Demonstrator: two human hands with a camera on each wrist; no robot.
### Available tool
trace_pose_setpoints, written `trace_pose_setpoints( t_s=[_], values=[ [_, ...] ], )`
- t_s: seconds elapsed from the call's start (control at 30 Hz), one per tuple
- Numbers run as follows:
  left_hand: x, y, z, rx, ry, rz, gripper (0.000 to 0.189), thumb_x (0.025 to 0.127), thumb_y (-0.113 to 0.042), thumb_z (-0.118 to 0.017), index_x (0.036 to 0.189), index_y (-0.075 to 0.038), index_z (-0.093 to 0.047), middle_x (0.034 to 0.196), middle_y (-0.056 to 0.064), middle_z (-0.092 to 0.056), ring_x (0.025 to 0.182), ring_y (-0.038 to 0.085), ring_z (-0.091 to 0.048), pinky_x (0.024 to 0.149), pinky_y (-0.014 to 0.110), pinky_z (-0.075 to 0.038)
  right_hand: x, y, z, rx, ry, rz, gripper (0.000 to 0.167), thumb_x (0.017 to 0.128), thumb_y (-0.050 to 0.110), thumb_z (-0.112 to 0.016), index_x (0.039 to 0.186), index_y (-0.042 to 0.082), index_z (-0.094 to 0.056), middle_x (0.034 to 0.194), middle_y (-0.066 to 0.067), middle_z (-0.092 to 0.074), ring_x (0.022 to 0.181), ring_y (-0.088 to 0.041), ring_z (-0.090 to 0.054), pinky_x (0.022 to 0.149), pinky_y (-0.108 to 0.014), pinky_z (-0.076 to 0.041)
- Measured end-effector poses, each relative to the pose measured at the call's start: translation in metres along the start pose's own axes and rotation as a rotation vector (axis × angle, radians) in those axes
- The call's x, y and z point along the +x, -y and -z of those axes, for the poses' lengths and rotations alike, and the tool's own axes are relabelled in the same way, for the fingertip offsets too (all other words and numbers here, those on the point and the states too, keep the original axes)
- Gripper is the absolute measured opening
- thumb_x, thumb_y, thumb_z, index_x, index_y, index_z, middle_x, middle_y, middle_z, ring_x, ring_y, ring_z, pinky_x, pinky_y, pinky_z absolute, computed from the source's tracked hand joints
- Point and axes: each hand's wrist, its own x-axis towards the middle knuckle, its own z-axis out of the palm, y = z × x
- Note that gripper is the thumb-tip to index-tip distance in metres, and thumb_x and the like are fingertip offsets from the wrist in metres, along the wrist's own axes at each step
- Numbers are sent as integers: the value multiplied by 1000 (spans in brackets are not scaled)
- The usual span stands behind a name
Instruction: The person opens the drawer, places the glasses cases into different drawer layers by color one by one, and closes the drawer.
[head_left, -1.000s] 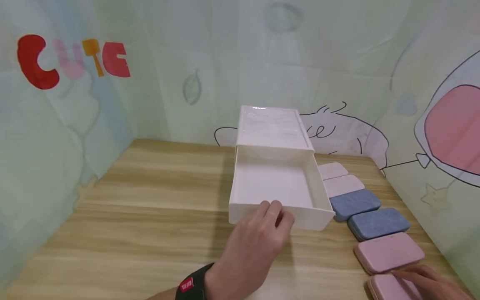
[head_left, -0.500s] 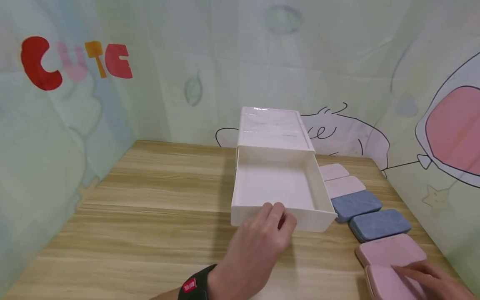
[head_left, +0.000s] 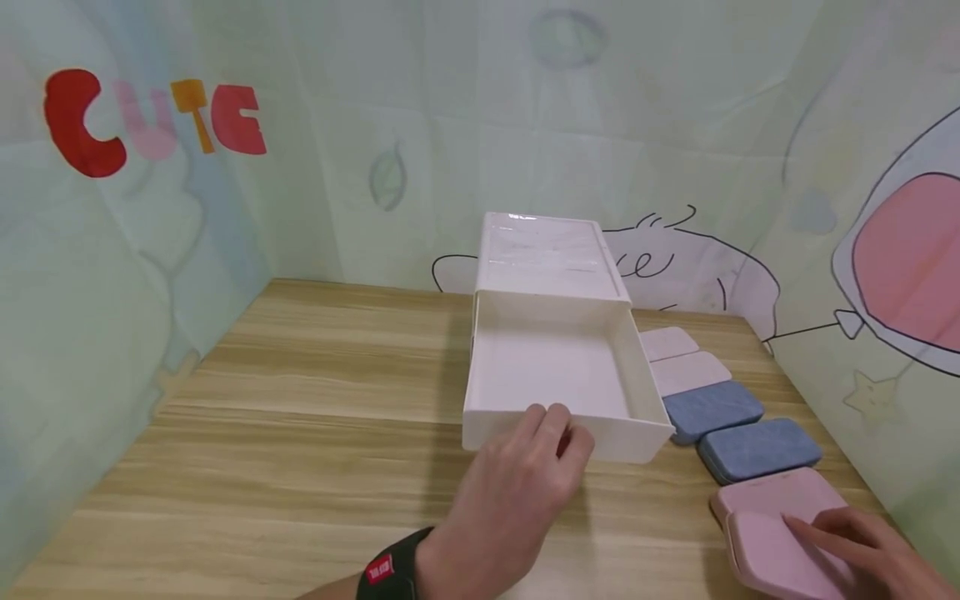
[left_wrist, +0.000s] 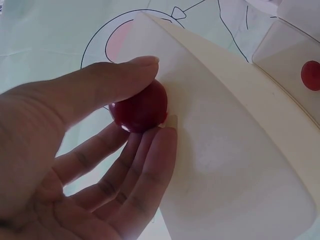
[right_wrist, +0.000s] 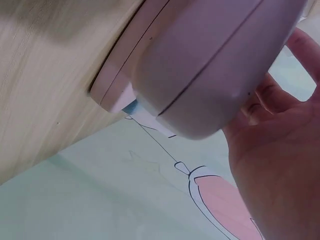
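My left hand (head_left: 510,492) is at the front of a white drawer (head_left: 626,440), which is pulled far out of its white box (head_left: 551,254). Thumb and fingers pinch a round red knob (left_wrist: 142,107) on the drawer front, seen in the left wrist view. No object lies in the drawer. At the lower right, my right hand (head_left: 873,542) grips a pink hard case (head_left: 783,557), shaped like a glasses case. It is raised off the table and tilted, partly overlapping another pink case (head_left: 791,490) that lies behind it.
Two blue cases (head_left: 761,447) and two pale pink cases (head_left: 690,371) continue the row along the drawer's right side. A second red knob (left_wrist: 311,75) shows in the left wrist view. Printed cloth walls (head_left: 360,225) border the wooden table (head_left: 315,400) at back and sides.
My right hand has lifted the nearest pink case off the table and moved it slightly up and forward, over the edge of the one behind. My left hand stays on the knob.
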Motion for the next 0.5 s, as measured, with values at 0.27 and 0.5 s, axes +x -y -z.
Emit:
trace_pose_setpoints(
  t_s=[0.27, 0.5],
  values=[
    [1, 0, 0, 10, -4, -3, 22, 79, 4, -72, 97, -9, -67, 86, 0, -55, 75, 10, -51, 63, 17, -46, -1, 9, 2, -9, -83, 7, 67, 69, 49, -90, 127, 22, -73, 115, -2, -54, 93, 4, -39, 66, -22, -43],
    [0, 0, 0, 4, -8, 0, 23, 78, 4, -73, 96, -8, -68, 86, 0, -56, 74, 10, -51, 62, 17, -46, 1, 22, 9, 37, -118, -105, 64, 72, 56, -86, 125, 23, -74, 119, -4, -56, 93, 4, -40, 66, -23, -46]
  ],
)
